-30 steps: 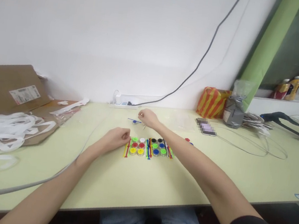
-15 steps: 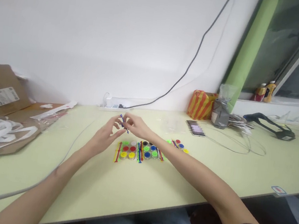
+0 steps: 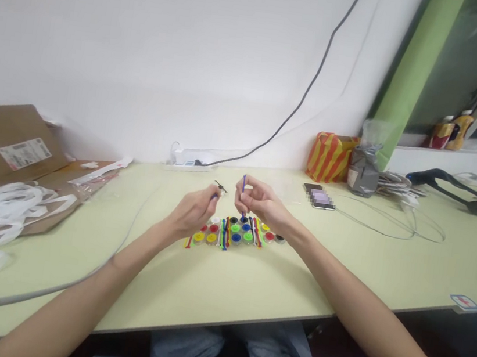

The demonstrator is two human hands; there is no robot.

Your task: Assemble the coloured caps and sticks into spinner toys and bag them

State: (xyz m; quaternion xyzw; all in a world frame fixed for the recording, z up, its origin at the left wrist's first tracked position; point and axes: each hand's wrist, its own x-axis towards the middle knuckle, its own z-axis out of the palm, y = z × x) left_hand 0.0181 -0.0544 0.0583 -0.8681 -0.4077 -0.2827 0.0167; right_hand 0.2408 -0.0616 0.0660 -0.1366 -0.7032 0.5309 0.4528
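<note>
My left hand (image 3: 192, 212) is closed above the left part of a group of coloured discs, with a small blue piece (image 3: 214, 196) showing at its fingertips. Just beyond those fingers is a thin dark arrow-shaped piece (image 3: 220, 186); I cannot tell whether the hand holds it. My right hand (image 3: 264, 202) pinches a slim blue arrow-shaped stick (image 3: 243, 184), held nearly upright. Below the hands on the table lie yellow discs (image 3: 212, 238), red discs (image 3: 269, 237), green discs (image 3: 248, 236) and blue discs (image 3: 236, 238), with rows of coloured arrow sticks (image 3: 225, 235) between them.
On the pale table (image 3: 294, 291) a phone (image 3: 319, 196) lies right of the hands. A striped bag (image 3: 331, 157), a grey pouch (image 3: 363, 170) and a black headset-like frame (image 3: 460, 193) stand farther right. At left are a cardboard box (image 3: 10, 142), white straps (image 3: 5, 212) and a grey cable (image 3: 51, 293).
The hands, earlier together around the blue arrow stick, have moved apart. My right hand has gone right with the stick; my left hand has closed. The view has shifted slightly.
</note>
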